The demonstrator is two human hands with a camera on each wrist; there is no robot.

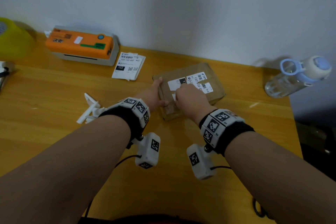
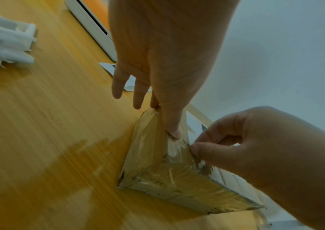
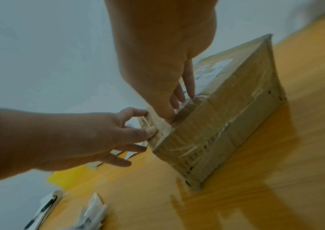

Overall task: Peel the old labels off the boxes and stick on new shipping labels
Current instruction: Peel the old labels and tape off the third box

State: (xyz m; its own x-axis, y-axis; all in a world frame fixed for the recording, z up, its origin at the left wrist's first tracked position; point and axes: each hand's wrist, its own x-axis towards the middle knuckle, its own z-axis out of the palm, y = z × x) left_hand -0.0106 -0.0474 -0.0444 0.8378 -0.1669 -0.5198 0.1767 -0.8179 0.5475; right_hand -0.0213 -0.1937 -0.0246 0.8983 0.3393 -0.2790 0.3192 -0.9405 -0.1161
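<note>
Box: a brown cardboard box [image 1: 189,89] wrapped in shiny tape sits flat on the wooden table [image 1: 54,96] — near the back edge, in front of the person
Old label: a white label [image 1: 198,82] is stuck on top of the box; it looks torn, with a gap across its middle
Left hand: the left hand [image 1: 156,94] holds the box's left side; the thumb [image 2: 174,124] presses the near corner and a finger hooks the far corner, while the other fingers point out loose over the table
Right hand: the right hand [image 1: 189,96] is on top of the box, fingers curled; finger and thumb are pinched at the label's near edge — how much paper they hold cannot be told
New labels: a small pile of printed labels [image 1: 128,65] lies left of the box, not touching it
Printer: an orange and white label printer [image 1: 81,44] stands by the wall, just beside the pile
White scraps: rolled-up white paper bits [image 1: 91,109] lie left of the left wrist
Bottle: a clear bottle [image 1: 298,76] with a blue lid is at the table's right end, well apart from the box
</note>
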